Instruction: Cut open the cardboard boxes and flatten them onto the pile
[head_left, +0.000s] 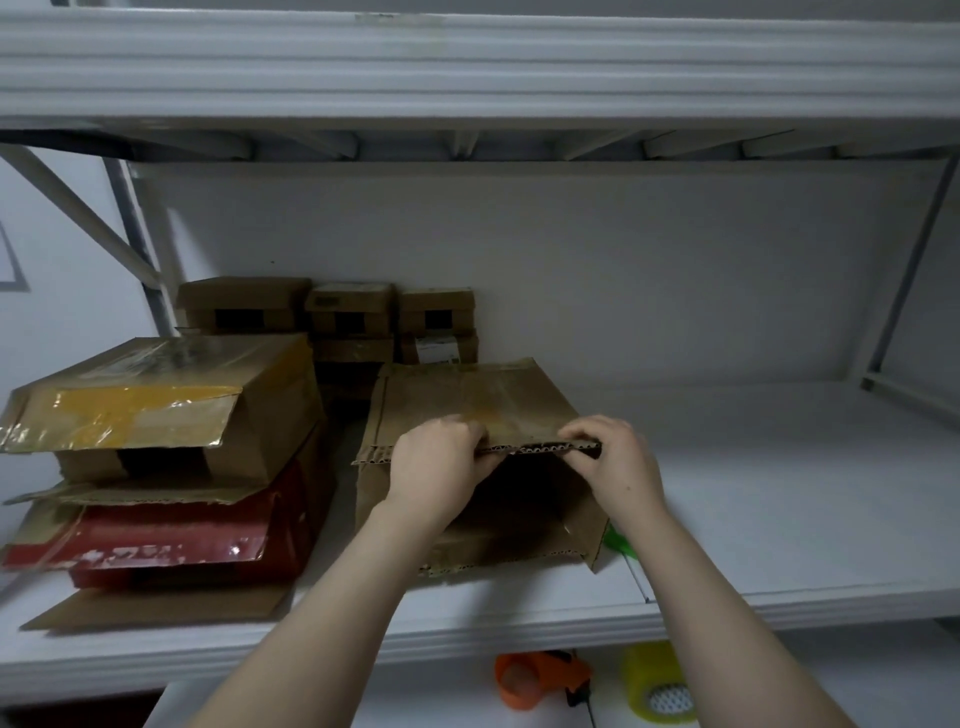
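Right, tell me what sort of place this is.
Likely a storeroom or packing area: white metal shelving, stacked cardboard boxes at the back, and an orange tape dispenser and tape roll below.

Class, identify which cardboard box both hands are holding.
The open brown box in the middle: left hand and right hand pinch its top edge; the stacked boxes sit untouched.

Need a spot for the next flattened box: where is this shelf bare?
Bare: the right half of the shelf, between the open box and the right upright, back to the wall. Crowded: the left end, with the pile in front and small boxes behind; only a narrow gap beside the open box.
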